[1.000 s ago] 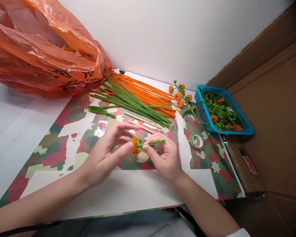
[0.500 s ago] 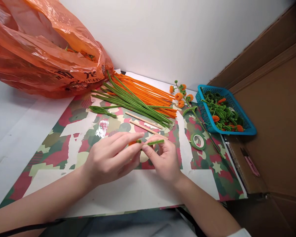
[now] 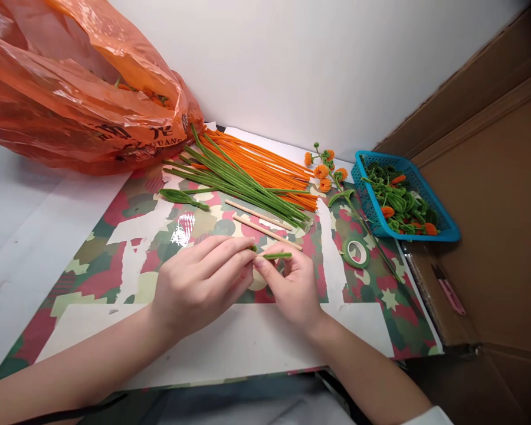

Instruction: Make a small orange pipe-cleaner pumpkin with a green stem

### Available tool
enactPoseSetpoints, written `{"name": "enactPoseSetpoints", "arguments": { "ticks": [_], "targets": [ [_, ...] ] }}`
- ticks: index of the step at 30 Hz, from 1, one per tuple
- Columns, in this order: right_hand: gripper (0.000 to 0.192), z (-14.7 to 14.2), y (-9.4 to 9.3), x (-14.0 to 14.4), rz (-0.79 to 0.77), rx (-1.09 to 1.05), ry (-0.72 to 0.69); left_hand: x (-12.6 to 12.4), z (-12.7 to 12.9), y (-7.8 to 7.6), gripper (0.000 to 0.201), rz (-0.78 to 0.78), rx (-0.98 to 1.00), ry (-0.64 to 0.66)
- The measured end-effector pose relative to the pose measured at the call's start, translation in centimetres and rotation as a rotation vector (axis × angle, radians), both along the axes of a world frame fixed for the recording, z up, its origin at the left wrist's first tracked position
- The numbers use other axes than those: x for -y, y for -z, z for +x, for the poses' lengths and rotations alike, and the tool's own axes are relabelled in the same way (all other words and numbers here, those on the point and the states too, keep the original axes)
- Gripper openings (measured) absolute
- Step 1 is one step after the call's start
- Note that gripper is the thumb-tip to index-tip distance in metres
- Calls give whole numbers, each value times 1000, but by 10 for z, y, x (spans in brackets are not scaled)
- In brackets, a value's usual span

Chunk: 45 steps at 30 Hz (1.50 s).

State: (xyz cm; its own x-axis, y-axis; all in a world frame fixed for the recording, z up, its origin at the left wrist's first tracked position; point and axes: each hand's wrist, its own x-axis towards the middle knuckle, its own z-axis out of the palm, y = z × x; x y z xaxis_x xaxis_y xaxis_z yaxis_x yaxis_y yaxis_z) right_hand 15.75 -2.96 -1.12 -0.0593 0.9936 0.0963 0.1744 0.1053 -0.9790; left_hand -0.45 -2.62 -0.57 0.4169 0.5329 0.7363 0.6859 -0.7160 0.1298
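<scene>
Between thumb and fingers, my right hand pinches a short green pipe cleaner, whose fuzzy end sticks out to the right. My left hand is closed right beside it, fingertips meeting the right thumb. A bit of green shows at the left fingertips; the rest of what that hand holds is hidden behind its fingers. Just beyond both hands lie two thin wooden sticks. Farther back are a bundle of green pipe cleaners and a bundle of orange pipe cleaners.
An orange plastic bag bulges at the back left. On the right are a blue basket of green and orange pieces, a roll of green tape, a finished flower stem and a pink-handled cutter. A green looped piece lies left.
My left fingers have closed farther over the orange flower piece, which was visible earlier and is now covered. My right hand keeps its pinch, nearly in place.
</scene>
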Motion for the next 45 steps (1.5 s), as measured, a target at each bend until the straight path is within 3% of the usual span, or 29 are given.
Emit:
{"name": "enactPoseSetpoints", "arguments": {
  "ticks": [6,13,23,33,37,45],
  "targets": [
    [10,0,2,1,-31,20,6,0,1,1,16,22,-9,0],
    [12,-2,5,1,-112,11,32,-1,2,3,5,-93,-56,-52],
    [14,-6,7,-4,-73,124,69,-6,7,13,11,-73,-120,-89],
    [13,8,11,-12,347,507,-58,-13,8,20,13,-95,-101,-138],
    [14,14,8,-16,414,552,-129,-14,7,16,17,-305,25,-70],
    [16,19,-2,-20,314,321,-262,-21,-5,-2,15,-1190,471,205]
  ]
}}
